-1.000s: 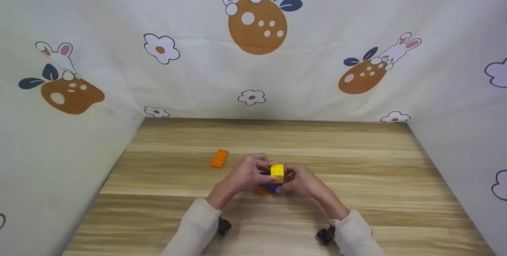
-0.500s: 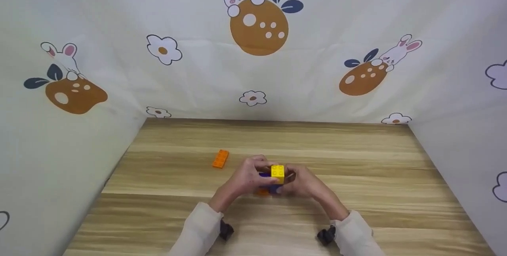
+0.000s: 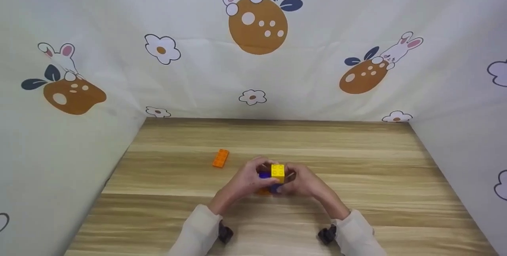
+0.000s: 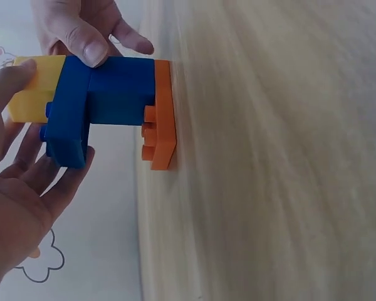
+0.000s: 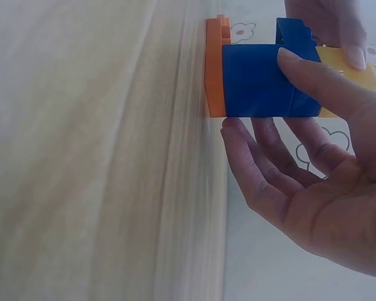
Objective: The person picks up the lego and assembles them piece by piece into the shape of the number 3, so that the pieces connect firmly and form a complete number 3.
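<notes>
Booth-like nook: rabbit-print cloth (image 3: 198,81) round wood-grain table (image 3: 336,149).

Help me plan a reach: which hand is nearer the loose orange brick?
Left. The left hand is to the right of the loose orange brick; the right hand is farther right, past the yellow brick.

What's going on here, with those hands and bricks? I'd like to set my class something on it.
A person's left hand and right hand are holding an upright stack of toy bricks. A yellow brick is on top, two blue bricks are in the middle and a flat orange brick is at the base. The right thumb presses the blue bricks. A loose orange brick lies on the table, left of the hands.
</notes>
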Demonstrator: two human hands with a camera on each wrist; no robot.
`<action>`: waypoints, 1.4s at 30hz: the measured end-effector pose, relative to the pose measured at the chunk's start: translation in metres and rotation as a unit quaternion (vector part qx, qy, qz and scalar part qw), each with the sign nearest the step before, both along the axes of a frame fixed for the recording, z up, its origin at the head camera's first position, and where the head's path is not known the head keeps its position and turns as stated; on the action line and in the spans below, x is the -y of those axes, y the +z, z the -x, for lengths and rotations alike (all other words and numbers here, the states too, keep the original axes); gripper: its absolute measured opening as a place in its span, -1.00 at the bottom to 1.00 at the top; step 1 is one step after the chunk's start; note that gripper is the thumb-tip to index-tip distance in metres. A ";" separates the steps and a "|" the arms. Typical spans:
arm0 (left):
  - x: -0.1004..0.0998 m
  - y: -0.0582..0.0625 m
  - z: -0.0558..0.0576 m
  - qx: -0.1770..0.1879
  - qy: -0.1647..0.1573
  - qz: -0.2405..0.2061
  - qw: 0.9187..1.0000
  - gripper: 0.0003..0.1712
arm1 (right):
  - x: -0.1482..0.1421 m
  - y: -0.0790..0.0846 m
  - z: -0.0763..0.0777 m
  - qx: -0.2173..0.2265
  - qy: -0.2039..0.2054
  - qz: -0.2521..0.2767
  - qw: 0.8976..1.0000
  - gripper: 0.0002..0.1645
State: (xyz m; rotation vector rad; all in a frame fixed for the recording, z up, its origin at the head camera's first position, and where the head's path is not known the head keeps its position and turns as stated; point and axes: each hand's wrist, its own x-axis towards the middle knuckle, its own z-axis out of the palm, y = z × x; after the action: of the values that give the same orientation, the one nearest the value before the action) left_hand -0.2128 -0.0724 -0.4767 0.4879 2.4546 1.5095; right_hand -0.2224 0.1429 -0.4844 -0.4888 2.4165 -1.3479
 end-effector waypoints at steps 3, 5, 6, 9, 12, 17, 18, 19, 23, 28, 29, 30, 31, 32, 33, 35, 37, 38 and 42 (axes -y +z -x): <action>0.006 0.002 0.002 0.002 -0.016 0.024 1.000 -0.43 | 0.001 0.000 0.000 -0.002 0.004 0.001 1.000 -0.64; 0.013 0.002 0.004 -0.002 -0.027 0.027 0.999 -0.33 | 0.001 -0.001 0.000 -0.002 0.004 0.003 1.000 -0.64; 0.016 0.002 0.005 -0.003 -0.028 0.027 0.999 -0.28 | 0.001 -0.001 0.000 -0.002 0.004 0.005 1.000 -0.64; 0.029 0.001 0.007 -0.022 -0.021 0.009 0.999 -0.25 | 0.000 -0.001 0.000 -0.005 0.006 0.009 1.000 -0.64; 0.042 -0.001 0.009 -0.043 0.011 -0.018 0.999 -0.36 | 0.000 -0.001 0.000 -0.001 0.005 0.019 1.000 -0.63; 0.063 -0.003 0.011 -0.072 0.127 -0.057 0.988 -0.50 | 0.000 -0.002 -0.001 0.013 0.000 0.029 0.999 -0.63; 0.067 -0.003 0.012 -0.076 0.153 -0.060 0.984 -0.51 | -0.001 -0.002 -0.001 0.015 -0.001 0.030 0.999 -0.63; 0.071 -0.004 0.013 -0.082 0.175 -0.061 0.979 -0.51 | -0.001 -0.002 -0.001 0.018 -0.001 0.030 0.999 -0.63; 0.086 -0.007 0.018 -0.065 0.241 -0.053 0.967 -0.50 | -0.001 0.000 -0.002 0.026 -0.003 0.028 0.999 -0.62; 0.100 -0.017 0.025 -0.030 0.280 -0.038 0.959 -0.45 | 0.000 0.001 -0.002 0.028 -0.006 0.028 0.999 -0.61; 0.102 -0.019 0.026 -0.027 0.285 -0.035 0.958 -0.44 | 0.000 0.001 -0.002 0.027 -0.005 0.027 0.999 -0.61; 0.104 -0.022 0.028 -0.025 0.290 -0.032 0.956 -0.43 | 0.000 0.001 -0.001 0.027 -0.006 0.026 0.999 -0.61; 0.106 -0.025 0.029 -0.022 0.294 -0.029 0.955 -0.42 | 0.000 0.000 -0.001 0.027 -0.006 0.026 0.999 -0.61; 0.107 -0.027 0.029 -0.015 0.298 -0.025 0.954 -0.41 | 0.000 0.000 -0.001 0.028 -0.006 0.027 0.999 -0.61; 0.109 -0.029 0.030 -0.008 0.300 -0.019 0.954 -0.39 | 0.001 0.000 -0.001 0.029 -0.007 0.027 0.999 -0.61; 0.110 -0.031 0.031 0.006 0.302 -0.012 0.953 -0.36 | 0.001 0.001 -0.001 0.030 -0.008 0.029 0.999 -0.61; 0.111 -0.033 0.031 0.021 0.302 -0.005 0.953 -0.32 | 0.001 0.001 -0.002 0.030 -0.007 0.031 0.999 -0.61; 0.111 -0.034 0.032 0.029 0.303 -0.002 0.953 -0.30 | 0.001 0.001 -0.002 0.030 -0.006 0.032 0.999 -0.61; 0.109 -0.035 0.033 0.049 0.302 0.007 0.952 -0.25 | 0.000 0.002 -0.002 0.028 -0.005 0.032 0.999 -0.61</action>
State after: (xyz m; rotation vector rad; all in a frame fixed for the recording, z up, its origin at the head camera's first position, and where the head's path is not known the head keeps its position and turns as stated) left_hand -0.2460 -0.1819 -0.5118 -0.3778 2.6643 1.6565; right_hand -0.2204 0.1428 -0.4827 -0.4504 2.3402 -1.4288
